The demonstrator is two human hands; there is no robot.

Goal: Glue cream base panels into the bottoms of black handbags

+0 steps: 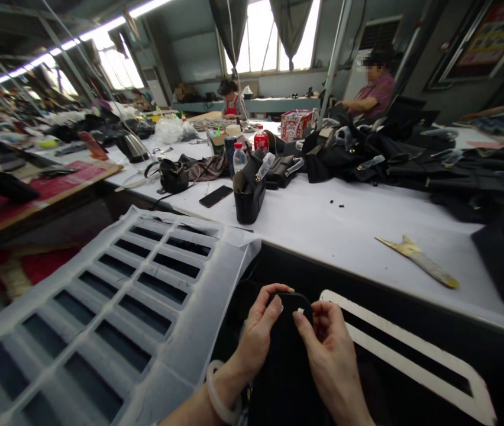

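Low in the head view, a black bag piece [291,355] with a rounded top edge lies between my hands. My left hand [258,325], with a pale bangle [219,396] on its wrist, pinches the upper left edge between thumb and fingers. On the opposite corner, my right hand [329,343] is closed, its thumb on the front and its fingers curled behind. A small white spot shows by the right thumb. Both hands partly cover the piece. Just right of my right hand lies a long cream frame-shaped template [412,349] with a slot.
A white slotted rack [114,296] stands at left. On the white table [305,225] are a black bag [249,195], a phone [215,196], a water bottle [238,158], yellow-handled scissors [418,260] and a heap of black bags [367,154]. Two people sit farther back.
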